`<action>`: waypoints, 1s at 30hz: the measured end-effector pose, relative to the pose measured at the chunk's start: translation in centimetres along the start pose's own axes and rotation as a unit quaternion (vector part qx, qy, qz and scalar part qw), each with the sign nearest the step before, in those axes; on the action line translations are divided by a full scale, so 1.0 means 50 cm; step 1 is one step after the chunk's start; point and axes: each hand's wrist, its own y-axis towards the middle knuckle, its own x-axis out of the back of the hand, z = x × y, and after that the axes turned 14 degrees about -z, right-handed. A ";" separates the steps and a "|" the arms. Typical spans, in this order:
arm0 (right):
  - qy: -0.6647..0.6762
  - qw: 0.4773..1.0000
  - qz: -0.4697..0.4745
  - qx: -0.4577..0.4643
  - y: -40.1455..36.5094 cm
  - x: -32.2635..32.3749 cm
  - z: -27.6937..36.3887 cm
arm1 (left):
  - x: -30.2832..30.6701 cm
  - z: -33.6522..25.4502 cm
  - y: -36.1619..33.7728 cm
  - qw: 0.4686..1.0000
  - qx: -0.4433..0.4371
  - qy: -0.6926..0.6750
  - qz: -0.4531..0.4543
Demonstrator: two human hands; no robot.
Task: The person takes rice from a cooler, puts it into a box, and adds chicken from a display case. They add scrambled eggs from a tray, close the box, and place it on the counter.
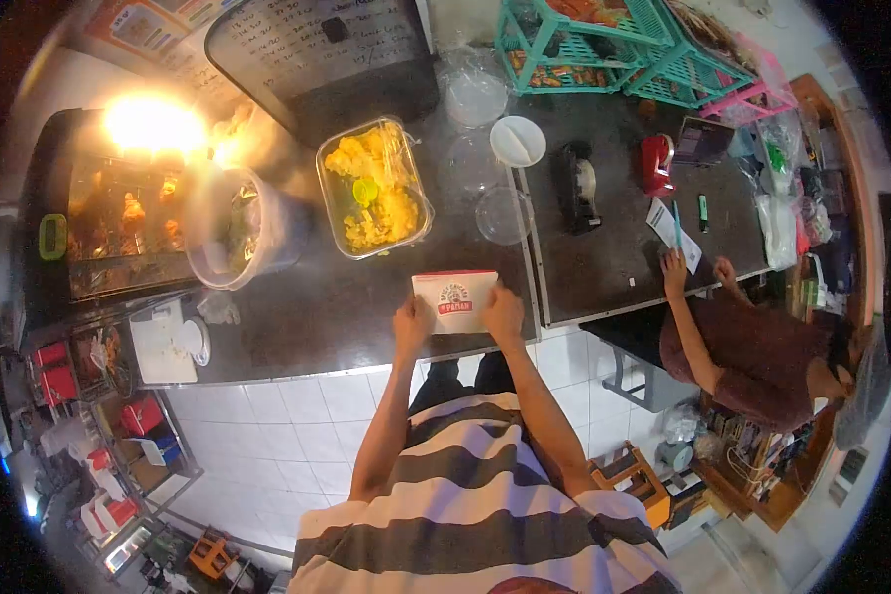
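Observation:
A small white box [454,297] with red edges and a red printed logo rests at the front edge of the dark counter. My left hand [413,322] is closed on its left side, and my right hand [504,315] is closed on its right side. Behind the box, a clear rectangular tray [332,213] holds yellow food with a green piece on top. Clear round lids [503,216] lie behind my right hand.
A tall bucket [200,259] and a lit display case [99,238] stand left. Right are a tape dispenser [578,186], a red stapler-like object [655,164] and green baskets [584,59]. Another person [762,351] sits at the right, one hand on a paper.

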 end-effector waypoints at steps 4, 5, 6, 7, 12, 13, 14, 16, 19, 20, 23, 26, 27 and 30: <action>0.102 0.995 -0.010 -0.017 -0.002 0.005 -0.008 | -0.013 -0.005 0.011 0.997 -0.065 0.021 -0.043; 0.124 0.992 -0.033 0.004 -0.001 0.004 -0.003 | -0.009 -0.014 0.013 0.998 -0.034 0.003 -0.048; 0.148 0.987 -0.054 0.025 -0.002 0.000 0.005 | -0.007 -0.023 0.014 0.998 -0.029 0.009 -0.059; 0.131 0.990 -0.055 0.003 -0.004 -0.013 0.013 | -0.012 -0.024 0.014 0.995 -0.054 0.010 -0.079; 0.068 0.995 0.058 -0.048 0.018 0.023 0.030 | -0.002 0.021 0.045 0.958 -0.236 0.157 -0.051; 0.024 0.996 -0.018 0.089 0.023 0.045 0.053 | 0.001 -0.006 0.048 0.958 -0.236 0.152 -0.051; -0.022 0.970 -0.090 0.224 0.022 0.055 0.061 | 0.019 -0.052 0.042 0.930 -0.304 0.207 -0.021; -0.021 0.959 -0.006 0.282 0.030 0.045 0.037 | 0.026 -0.071 0.048 0.894 -0.366 0.257 0.009; 0.000 0.931 0.084 0.355 0.046 0.039 0.008 | 0.048 -0.050 0.078 0.872 -0.403 0.252 0.118; 0.021 0.924 0.089 0.371 0.049 0.046 0.007 | 0.068 -0.056 0.086 0.844 -0.434 0.272 0.158; 0.052 0.896 0.195 0.395 0.082 0.117 0.019 | 0.110 -0.092 0.110 0.804 -0.474 0.287 0.215; 0.038 0.883 0.232 0.407 0.101 0.113 0.008 | 0.105 -0.079 0.119 0.804 -0.476 0.254 0.251; 0.038 0.884 0.230 0.405 0.104 0.109 0.006 | 0.099 -0.072 0.124 0.814 -0.470 0.224 0.259; 0.023 0.876 0.210 0.434 0.100 0.096 0.000 | 0.101 -0.071 0.126 0.807 -0.475 0.228 0.265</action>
